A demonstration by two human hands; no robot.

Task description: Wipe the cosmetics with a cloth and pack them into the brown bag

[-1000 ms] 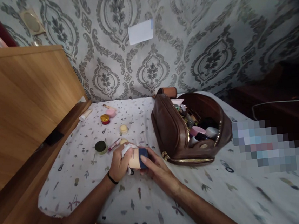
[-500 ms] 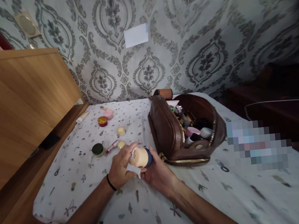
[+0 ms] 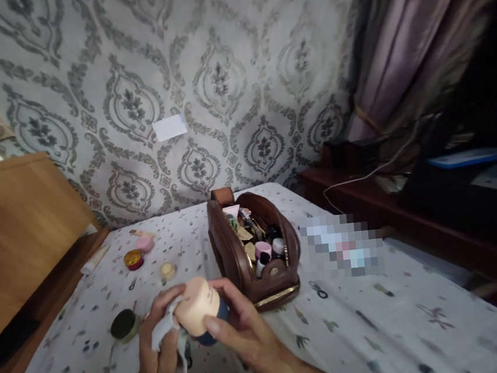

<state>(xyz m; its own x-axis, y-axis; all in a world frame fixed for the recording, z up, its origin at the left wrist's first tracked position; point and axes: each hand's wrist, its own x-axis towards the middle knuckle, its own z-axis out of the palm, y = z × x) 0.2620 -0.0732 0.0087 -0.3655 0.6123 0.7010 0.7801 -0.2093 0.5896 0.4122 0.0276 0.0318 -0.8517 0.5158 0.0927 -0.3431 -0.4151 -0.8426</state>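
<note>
A cream-coloured jar point(image 3: 199, 306) with a dark blue end is held low in the view, over the patterned white cloth. My right hand point(image 3: 249, 333) wraps round its right side, thumb on the front. Pressed against the jar's left side is a pale wipe point(image 3: 168, 329), gripped by my left hand point(image 3: 159, 350), which wears a black band at the wrist. Just beyond the hands stands an open brown leather bag point(image 3: 233, 258), filled with cosmetics, among them a pink-rimmed container point(image 3: 263, 249).
Left of the hands lie a dark green jar point(image 3: 125, 326), a small yellow jar point(image 3: 167, 270), a red-and-gold jar point(image 3: 133, 259), a pink jar point(image 3: 144, 244) and a tube point(image 3: 95, 260). A wooden panel point(image 3: 24, 226) borders the left, a dark red shelf point(image 3: 341, 189) the right.
The view has swung to the right, bringing a curtain into sight. Both hands have raised the jar closer to the camera, and it is tilted differently, with the wipe still at its left side.
</note>
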